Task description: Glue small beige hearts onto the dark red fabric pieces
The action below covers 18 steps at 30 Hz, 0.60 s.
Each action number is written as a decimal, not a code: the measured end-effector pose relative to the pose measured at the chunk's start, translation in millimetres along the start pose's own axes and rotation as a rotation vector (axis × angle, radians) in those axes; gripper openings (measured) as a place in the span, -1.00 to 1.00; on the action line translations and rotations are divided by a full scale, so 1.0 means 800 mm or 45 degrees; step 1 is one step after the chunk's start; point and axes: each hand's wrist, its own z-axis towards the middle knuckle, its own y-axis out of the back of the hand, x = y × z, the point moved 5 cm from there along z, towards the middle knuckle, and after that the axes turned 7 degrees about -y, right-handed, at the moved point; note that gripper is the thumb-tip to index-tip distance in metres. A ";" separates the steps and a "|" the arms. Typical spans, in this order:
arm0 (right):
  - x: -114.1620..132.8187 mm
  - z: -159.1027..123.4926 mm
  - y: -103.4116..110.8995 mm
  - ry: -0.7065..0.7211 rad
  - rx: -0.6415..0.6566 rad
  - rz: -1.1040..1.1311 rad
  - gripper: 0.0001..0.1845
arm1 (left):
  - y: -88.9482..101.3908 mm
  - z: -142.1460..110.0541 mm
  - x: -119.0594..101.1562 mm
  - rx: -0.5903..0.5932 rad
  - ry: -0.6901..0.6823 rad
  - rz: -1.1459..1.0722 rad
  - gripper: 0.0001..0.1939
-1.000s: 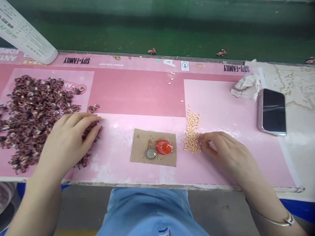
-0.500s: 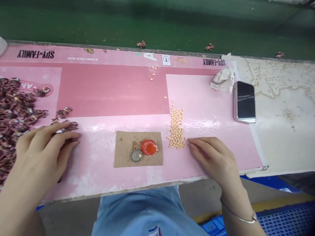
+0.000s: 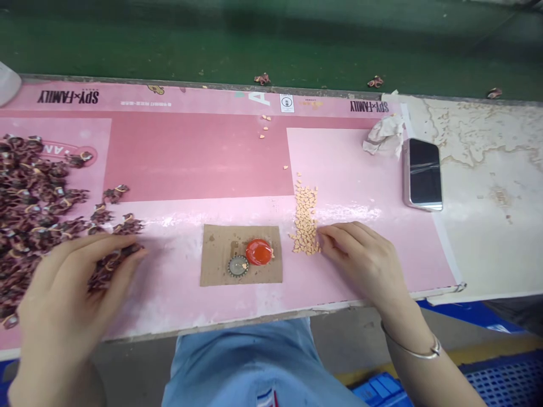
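My left hand [image 3: 70,288] is at the edge of a heap of small dark-brown figures [image 3: 38,186] with pale bands on them. Between its thumb and forefinger sits one dark-brown figure [image 3: 132,249]; more figures show under the palm. At the right edge of a patch of tiny tan pieces [image 3: 305,220], my right hand [image 3: 367,260] has its fingers curled and tips together. Whatever they may pinch is hidden. Between the hands lies a cardboard piece [image 3: 216,271] bearing a glossy orange-red cap [image 3: 258,252] and a metal bottle cap [image 3: 238,265] with a tan piece in it.
A phone [image 3: 424,174] and a crumpled tissue [image 3: 384,135] lie at the right. Beyond the pink-covered table runs a green belt [image 3: 190,39] with a few figures on it. A white object [image 3: 7,83] stands at the far left. Blue crates [image 3: 382,390] are below.
My left hand has shifted slightly down, and a dark-brown figure now shows between thumb and forefinger. My right fingertips have moved in against the tan pieces. The figures on the belt have shifted right.
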 end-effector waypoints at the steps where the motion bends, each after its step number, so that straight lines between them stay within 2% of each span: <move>1: -0.003 -0.001 -0.001 -0.021 -0.017 0.028 -0.87 | 0.001 0.000 -0.009 -0.012 0.026 -0.052 -0.84; 3: -0.003 -0.002 -0.001 -0.063 -0.042 0.075 -0.87 | 0.000 0.000 -0.033 -0.032 0.059 -0.162 -0.83; 5: 0.007 -0.003 0.003 -0.137 -0.070 0.176 -0.86 | -0.004 0.002 -0.066 -0.027 0.014 -0.310 -0.77; 8: 0.042 -0.001 0.009 -0.274 -0.056 0.595 -0.82 | -0.020 0.007 -0.117 0.058 -0.043 -0.663 -0.71; 10: 0.080 0.003 0.010 -0.231 -0.023 0.910 -0.80 | -0.031 0.010 -0.142 0.119 -0.013 -0.912 -0.74; 12: 0.112 0.007 0.009 -0.186 -0.017 1.081 -0.82 | -0.039 0.011 -0.156 0.144 0.066 -1.082 -0.79; 14: 0.133 0.011 0.006 -0.156 -0.066 1.118 -0.83 | -0.043 0.010 -0.161 0.138 0.154 -1.165 -0.82; 18: 0.147 0.011 0.001 -0.114 -0.155 1.018 -0.78 | -0.041 0.006 -0.159 0.089 0.229 -1.153 -0.83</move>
